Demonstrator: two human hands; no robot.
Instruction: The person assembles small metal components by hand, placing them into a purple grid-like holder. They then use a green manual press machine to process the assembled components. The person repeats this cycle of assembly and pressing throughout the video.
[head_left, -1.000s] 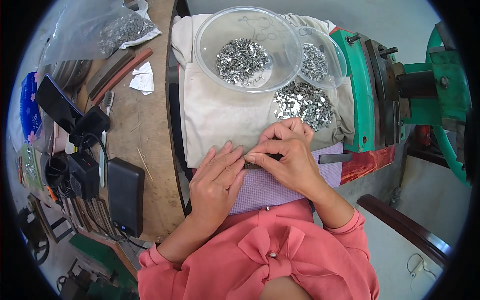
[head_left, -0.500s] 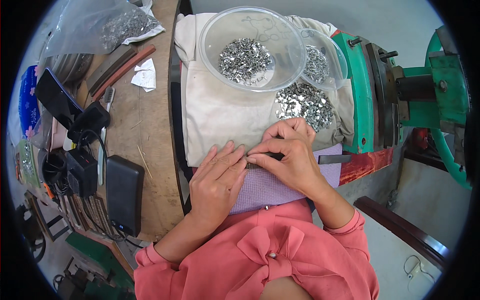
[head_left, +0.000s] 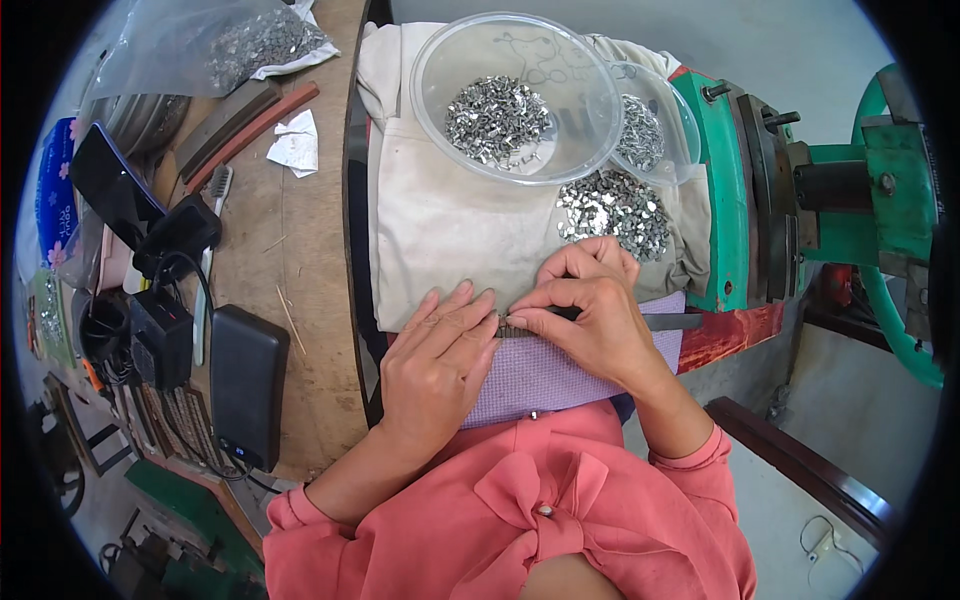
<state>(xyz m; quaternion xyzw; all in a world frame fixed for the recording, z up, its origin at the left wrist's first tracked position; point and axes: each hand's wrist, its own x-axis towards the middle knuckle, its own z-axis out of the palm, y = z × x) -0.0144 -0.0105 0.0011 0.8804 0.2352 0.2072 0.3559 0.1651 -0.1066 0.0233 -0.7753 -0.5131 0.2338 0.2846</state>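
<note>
My left hand [head_left: 436,358] lies with its fingers stretched out on the near edge of the beige cloth [head_left: 440,220], pressing beside a narrow dark strip [head_left: 674,321]. My right hand [head_left: 594,318] is closed in a pinch, thumb and forefinger together just right of the left fingertips. What they pinch is too small and too covered to make out. Between the hands a short ridged stretch of the strip shows; its plain end sticks out past my right wrist. Beyond my right hand lies a pile of small shiny metal pieces [head_left: 612,212].
A large clear tub [head_left: 425,120] and a smaller clear bowl [head_left: 688,135] hold metal bits behind the pile. Lilac checked cloth [head_left: 530,372] covers the near side. A green machine [head_left: 715,230] stands right. On the wooden table [head_left: 320,330] at left are a black power bank [head_left: 247,388] and a toothbrush [head_left: 219,186].
My right hand has shifted slightly right, opening a small gap from the left fingertips. My left hand stays nearly in place. The whole view has moved a little.
</note>
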